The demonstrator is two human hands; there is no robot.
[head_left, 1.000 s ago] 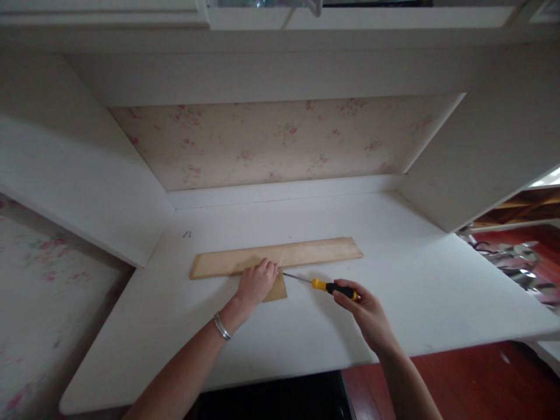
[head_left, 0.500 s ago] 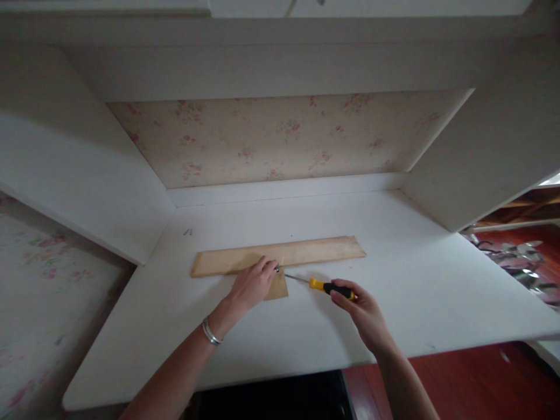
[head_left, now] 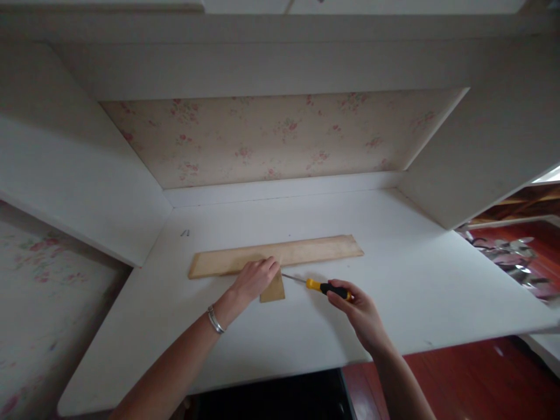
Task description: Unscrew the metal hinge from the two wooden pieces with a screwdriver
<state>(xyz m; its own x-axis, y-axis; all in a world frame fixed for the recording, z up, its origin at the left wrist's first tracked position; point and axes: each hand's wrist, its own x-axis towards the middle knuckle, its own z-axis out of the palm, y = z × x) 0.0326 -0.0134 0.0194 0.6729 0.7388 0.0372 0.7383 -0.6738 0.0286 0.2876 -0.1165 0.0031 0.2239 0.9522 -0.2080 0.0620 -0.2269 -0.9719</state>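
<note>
A long flat wooden board [head_left: 315, 249] lies across the white tabletop, with a short wooden piece [head_left: 273, 290] meeting its near edge. Where the two pieces join, my left hand [head_left: 256, 277] rests with its fingers closed together. Whatever is between those fingertips is hidden by the hand. My right hand [head_left: 356, 303] is wrapped round the black and yellow handle of a screwdriver [head_left: 314, 284]. The thin shaft points left, its tip close to my left fingertips; whether it touches anything there I cannot tell.
A couple of small screw-like metal pieces [head_left: 185, 233] lie at the tabletop's [head_left: 394, 280] back left. White side panels [head_left: 472, 146] and a floral back wall [head_left: 262, 140] enclose the far side. Shiny metal utensils [head_left: 520, 262] lie beyond the right edge.
My left fingers have shifted slightly, covering the small metal thing that showed at their tips. The screwdriver tip stays near them. The whole view has moved a little.
</note>
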